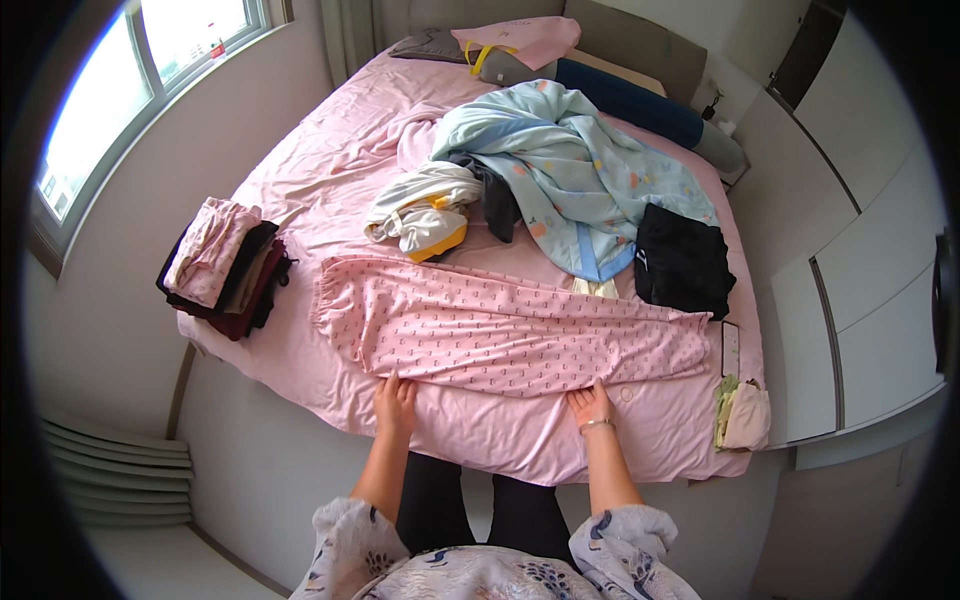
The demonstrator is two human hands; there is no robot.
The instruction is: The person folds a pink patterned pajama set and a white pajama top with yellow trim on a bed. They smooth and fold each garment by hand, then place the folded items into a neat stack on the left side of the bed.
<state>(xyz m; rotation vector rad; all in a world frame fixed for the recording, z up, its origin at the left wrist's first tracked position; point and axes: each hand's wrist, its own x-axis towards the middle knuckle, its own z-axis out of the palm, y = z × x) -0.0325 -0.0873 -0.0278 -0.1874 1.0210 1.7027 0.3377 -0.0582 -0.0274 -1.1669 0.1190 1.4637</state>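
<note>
Daylight From the Left

Over my remote link I get strong daylight through a grey-framed window (100, 125) at upper left, set in a plain pale wall (255, 115). A grey curtain (348, 40) hangs near the grey-brown headboard (650, 40) of a wide, pink-sheeted bed (300, 170). At lower left I see gathered grey-green drapery (115, 470) beside pale floor (290, 440). White cabinet fronts (800, 340) with dark grooves line my right.

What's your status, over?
Left hand, right hand touching near edge of pink patterned cloth garment. Spread sideways, creased. Black folded clothing close by right end.
</note>
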